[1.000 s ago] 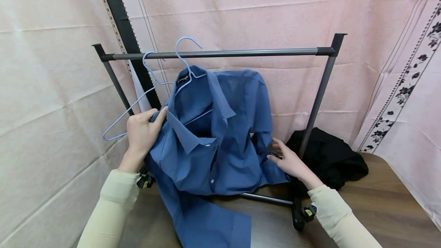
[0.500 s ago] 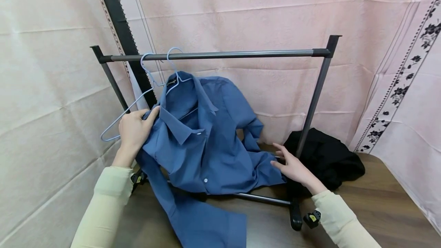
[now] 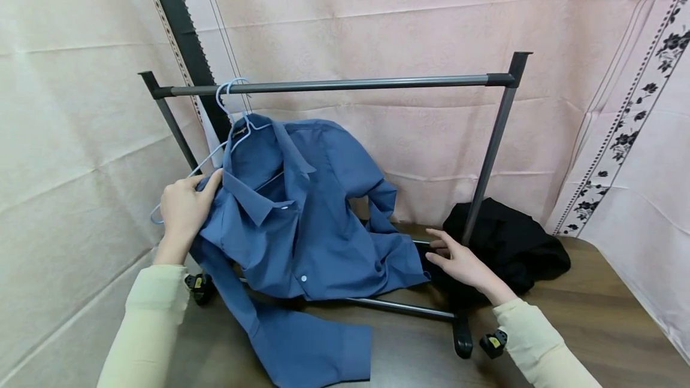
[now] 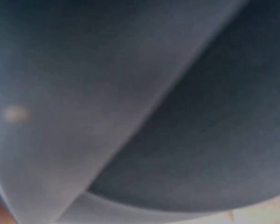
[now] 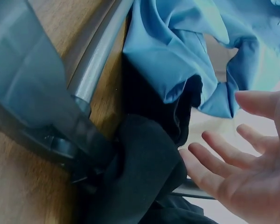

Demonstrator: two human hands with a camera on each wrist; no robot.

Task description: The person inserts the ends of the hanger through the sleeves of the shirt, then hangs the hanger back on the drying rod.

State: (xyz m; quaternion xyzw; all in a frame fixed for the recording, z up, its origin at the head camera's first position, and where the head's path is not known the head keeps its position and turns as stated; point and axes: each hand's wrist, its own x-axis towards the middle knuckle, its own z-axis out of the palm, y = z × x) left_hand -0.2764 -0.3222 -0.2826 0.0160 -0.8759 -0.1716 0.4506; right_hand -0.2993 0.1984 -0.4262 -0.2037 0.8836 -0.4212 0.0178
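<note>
A blue button-up shirt (image 3: 323,238) hangs on a light-blue hanger (image 3: 244,130), whose hook sits at the left end of the rack's top bar (image 3: 345,84). My left hand (image 3: 184,205) pinches the shirt's shoulder, thumb on top, with the hanger's arm inside the cloth. Blurred dark cloth (image 4: 107,93) fills the left wrist view. My right hand (image 3: 458,262) holds nothing; its fingers are spread and relaxed, just right of the shirt's hanging sleeve. In the right wrist view, the right hand (image 5: 252,163) is apart from the shirt (image 5: 177,46) and close to black cloth (image 5: 140,163).
A second light-blue hanger (image 3: 207,160) hangs on the bar behind the shirt, partly hidden. Black clothing (image 3: 512,250) lies heaped on the wooden table (image 3: 582,316) behind the rack's right post (image 3: 493,154). The rack's lower bar (image 3: 401,309) runs beneath the shirt. Pale curtains surround the table.
My left hand has slid the shirt and its hanger leftward along the bar, up against the second hanger. My right hand has come away from the sleeve and stays near the right post.
</note>
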